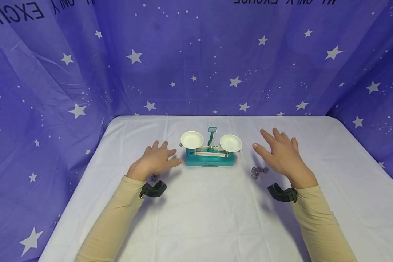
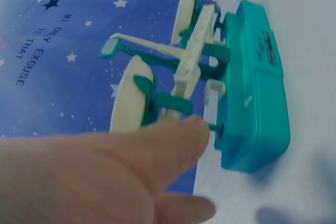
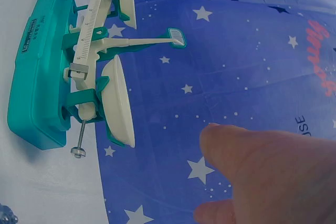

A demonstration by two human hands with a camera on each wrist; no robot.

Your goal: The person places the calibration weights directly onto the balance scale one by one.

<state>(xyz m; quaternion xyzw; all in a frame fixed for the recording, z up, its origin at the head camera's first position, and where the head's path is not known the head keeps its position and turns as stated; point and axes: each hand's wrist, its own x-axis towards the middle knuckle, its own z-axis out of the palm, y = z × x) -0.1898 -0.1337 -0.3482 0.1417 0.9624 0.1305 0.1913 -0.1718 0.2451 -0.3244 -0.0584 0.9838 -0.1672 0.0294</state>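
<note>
A teal balance scale stands at the middle of the table. Its left white pan and right white pan hold nothing. Fingers spread, my left hand hovers just left of the scale and holds nothing. On the other side my right hand is also raised with its fingers extended, apart from the scale. The right wrist view shows the scale's ruled beam with a metal slider and an adjusting screw.
Several small translucent purplish beads lie in a cluster near my right hand. Another small cluster is partly hidden below my left wrist. A white cloth covers the table. Behind it hangs a blue star-patterned curtain.
</note>
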